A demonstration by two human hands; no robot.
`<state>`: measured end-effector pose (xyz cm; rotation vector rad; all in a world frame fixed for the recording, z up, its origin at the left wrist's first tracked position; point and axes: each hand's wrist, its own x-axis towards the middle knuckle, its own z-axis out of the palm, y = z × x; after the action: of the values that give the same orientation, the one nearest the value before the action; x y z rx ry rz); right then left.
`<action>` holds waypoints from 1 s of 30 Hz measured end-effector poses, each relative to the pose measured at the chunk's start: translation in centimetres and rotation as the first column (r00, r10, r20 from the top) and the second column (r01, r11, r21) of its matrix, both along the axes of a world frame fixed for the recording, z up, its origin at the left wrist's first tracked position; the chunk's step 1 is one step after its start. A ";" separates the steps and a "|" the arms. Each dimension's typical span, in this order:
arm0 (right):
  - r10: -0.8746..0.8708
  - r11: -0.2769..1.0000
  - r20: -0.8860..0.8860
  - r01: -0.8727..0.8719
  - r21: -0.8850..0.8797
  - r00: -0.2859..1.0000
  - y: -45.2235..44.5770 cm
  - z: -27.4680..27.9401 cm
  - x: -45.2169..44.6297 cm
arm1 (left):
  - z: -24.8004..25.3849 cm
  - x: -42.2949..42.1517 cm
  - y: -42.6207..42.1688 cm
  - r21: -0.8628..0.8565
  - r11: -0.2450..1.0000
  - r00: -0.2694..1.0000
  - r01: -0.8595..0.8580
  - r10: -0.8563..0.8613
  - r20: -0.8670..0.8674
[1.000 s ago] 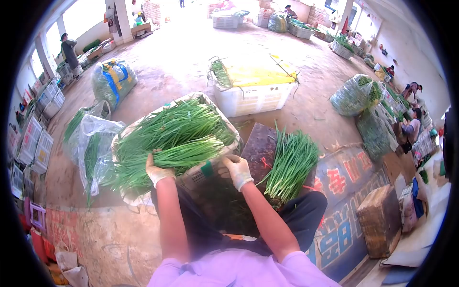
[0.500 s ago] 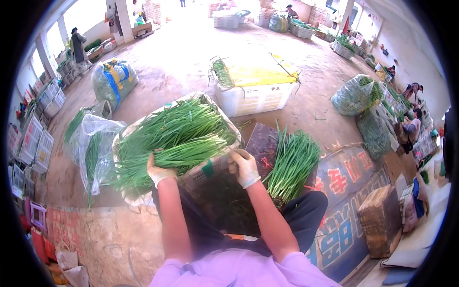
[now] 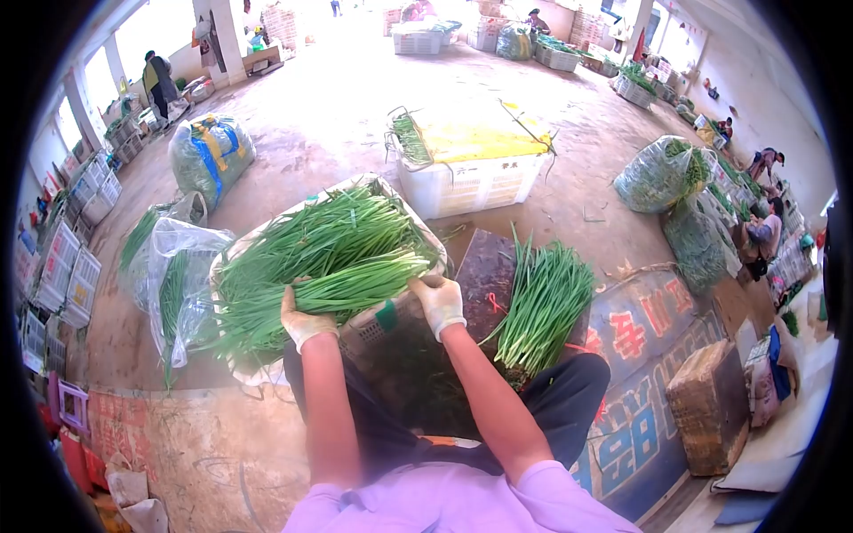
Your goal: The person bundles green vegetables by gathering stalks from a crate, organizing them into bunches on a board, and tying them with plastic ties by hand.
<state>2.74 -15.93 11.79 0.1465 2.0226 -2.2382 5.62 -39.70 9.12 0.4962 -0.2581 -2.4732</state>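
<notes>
A bunch of garlic chives (image 3: 369, 280) lies across the top of a heap of chives (image 3: 311, 233) in a lined basket (image 3: 366, 334) before my knees. My left hand (image 3: 306, 318), in a pale glove, is closed round the leafy middle of this bunch, the fingers partly hidden under the leaves. At the pale stem ends, my gloved right hand (image 3: 438, 305) pinches the bunch with thumb and fingers. To the right of that hand, another pile of chives (image 3: 542, 306) rests on a dark board (image 3: 482, 262), stem ends toward me.
Beyond the basket stands a white crate (image 3: 471, 185) with a yellow cover. Plastic bags of greens (image 3: 209, 160) lie to the left, and more stuffed bags (image 3: 662, 176) to the right. A wooden box (image 3: 708, 409) sits at right. Several people work farther off.
My right hand has moved left from beside the basket and closed on the stem ends. My left hand stays on the bunch. A distant person at the left has shifted slightly right.
</notes>
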 end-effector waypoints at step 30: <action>0.470 0.878 -0.044 -0.472 -0.083 0.882 3.0 0.6 1.1 | 2.2 -0.1 -0.8 0.145 0.980 0.977 0.136 -0.157 0.147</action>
<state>3.86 -12.93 12.43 -0.3479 1.7207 -2.0128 5.52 -40.50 11.28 0.7569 -0.1986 -2.6097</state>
